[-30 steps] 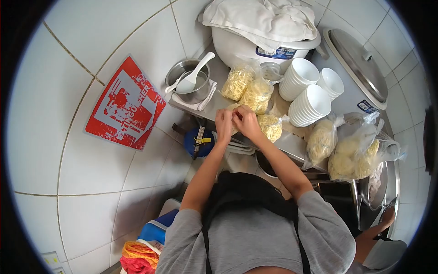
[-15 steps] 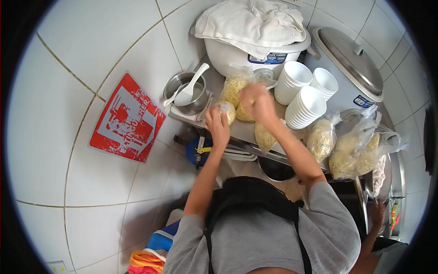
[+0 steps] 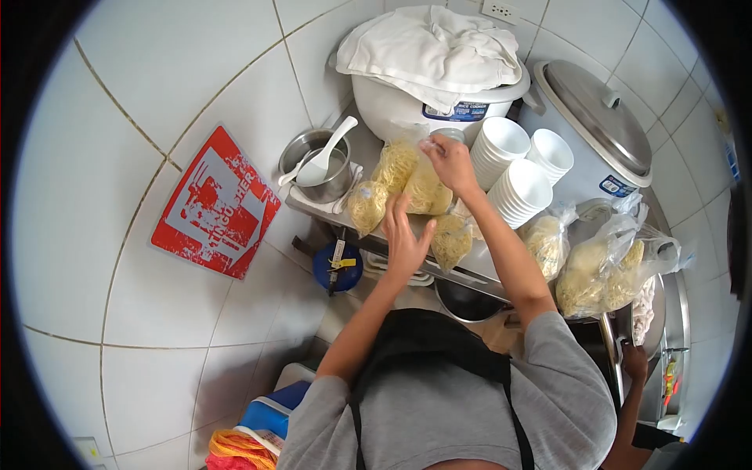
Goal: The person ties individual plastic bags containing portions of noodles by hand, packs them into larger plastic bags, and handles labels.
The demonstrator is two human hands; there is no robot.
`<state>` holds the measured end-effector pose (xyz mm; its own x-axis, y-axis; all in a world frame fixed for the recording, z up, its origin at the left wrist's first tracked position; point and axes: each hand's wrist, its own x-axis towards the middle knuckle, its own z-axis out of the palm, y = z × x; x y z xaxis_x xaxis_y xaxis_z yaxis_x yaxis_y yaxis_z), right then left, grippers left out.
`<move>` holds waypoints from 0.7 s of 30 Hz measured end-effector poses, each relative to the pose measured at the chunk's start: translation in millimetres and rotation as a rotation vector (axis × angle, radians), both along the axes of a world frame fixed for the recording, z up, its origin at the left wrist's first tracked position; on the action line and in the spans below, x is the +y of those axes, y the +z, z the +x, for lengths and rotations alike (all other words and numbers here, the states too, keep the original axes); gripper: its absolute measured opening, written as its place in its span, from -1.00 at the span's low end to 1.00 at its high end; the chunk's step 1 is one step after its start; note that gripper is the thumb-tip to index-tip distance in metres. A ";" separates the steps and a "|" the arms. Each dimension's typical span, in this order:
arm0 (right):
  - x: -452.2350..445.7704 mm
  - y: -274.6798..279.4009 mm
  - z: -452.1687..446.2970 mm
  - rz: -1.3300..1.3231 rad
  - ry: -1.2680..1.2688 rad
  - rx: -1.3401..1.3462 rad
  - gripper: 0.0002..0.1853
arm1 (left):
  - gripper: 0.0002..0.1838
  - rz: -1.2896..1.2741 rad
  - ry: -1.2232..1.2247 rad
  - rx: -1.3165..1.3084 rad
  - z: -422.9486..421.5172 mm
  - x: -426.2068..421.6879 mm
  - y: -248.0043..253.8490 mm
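Note:
Clear plastic bags of yellow noodles crowd the counter's left front part. My right hand (image 3: 453, 164) pinches the gathered top of the middle noodle bag (image 3: 428, 189). Just in front of that bag, my left hand (image 3: 406, 244) has its fingers apart and holds nothing; I cannot tell whether its fingertips touch the plastic. To its left sits one noodle bag (image 3: 367, 208) by the counter edge. Another noodle bag (image 3: 397, 163) stands behind, and a further noodle bag (image 3: 452, 241) lies right of my left hand.
A steel pot (image 3: 338, 174) with a white ladle stands left. Behind are a cloth-covered rice cooker (image 3: 384, 98) and a lidded rice cooker (image 3: 576, 164). Stacked white cups (image 3: 520, 194) stand right of my right hand, beyond them bagged noodles (image 3: 583, 286). A co-worker's hand (image 3: 634, 362) shows at lower right.
My left hand has let go of the left noodle bag, now on the counter edge, and moved right with fingers spread. My right hand, blurred before, now pinches the middle bag's top.

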<state>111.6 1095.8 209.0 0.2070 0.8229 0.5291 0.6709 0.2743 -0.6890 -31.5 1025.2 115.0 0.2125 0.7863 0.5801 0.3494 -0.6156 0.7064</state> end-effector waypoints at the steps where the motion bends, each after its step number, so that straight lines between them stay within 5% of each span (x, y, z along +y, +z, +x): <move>1: -4.4 7.3 -2.6 -0.067 0.081 -0.066 -0.76 | -0.17 -0.039 -0.018 -0.057 2.0 9.6 6.6; 3: -13.3 16.2 -9.0 -0.190 0.242 -0.197 -0.74 | -0.26 -0.033 0.047 -0.055 4.2 19.1 32.8; 6: -30.0 12.1 -31.1 -0.250 0.344 0.029 -0.69 | -0.44 -0.109 -0.128 0.060 16.2 37.9 41.2; 12: -53.7 -41.6 -48.1 -0.009 0.302 -0.346 -0.63 | -0.55 -0.048 -0.007 0.094 22.3 50.1 -10.0; 16: -52.1 -32.4 -41.7 -0.135 0.323 0.030 -0.58 | -0.61 0.010 0.052 0.045 26.7 61.7 -36.3; 21: -49.9 -23.7 -39.8 -0.209 0.319 -0.097 -0.66 | -0.69 0.018 0.085 0.206 19.0 54.2 -26.6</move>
